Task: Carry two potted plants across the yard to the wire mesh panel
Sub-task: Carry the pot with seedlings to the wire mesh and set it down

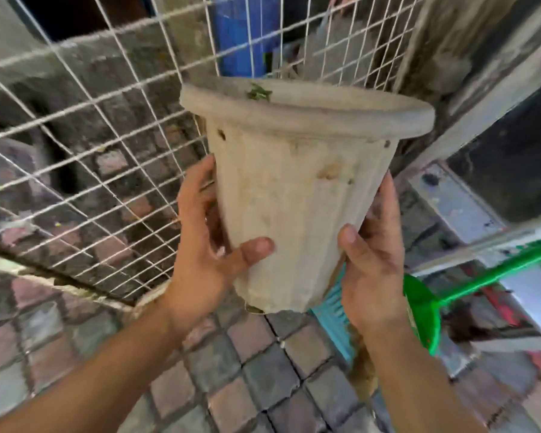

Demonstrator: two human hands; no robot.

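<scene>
Both forearms reach up from the bottom edge over the paving. Left hand (213, 242) and right hand (372, 260) clasp the lower half of a pale ribbed pot (294, 189), thumbs across the near side, fingers curled around the sides and partly hidden. A green sprig just clears the rim. The pot is held up, tilted slightly, close in front of the wire mesh panel (85, 135). To finish well, I judge it best to level it and keep both palms pressing evenly while bringing it to the mesh.
</scene>
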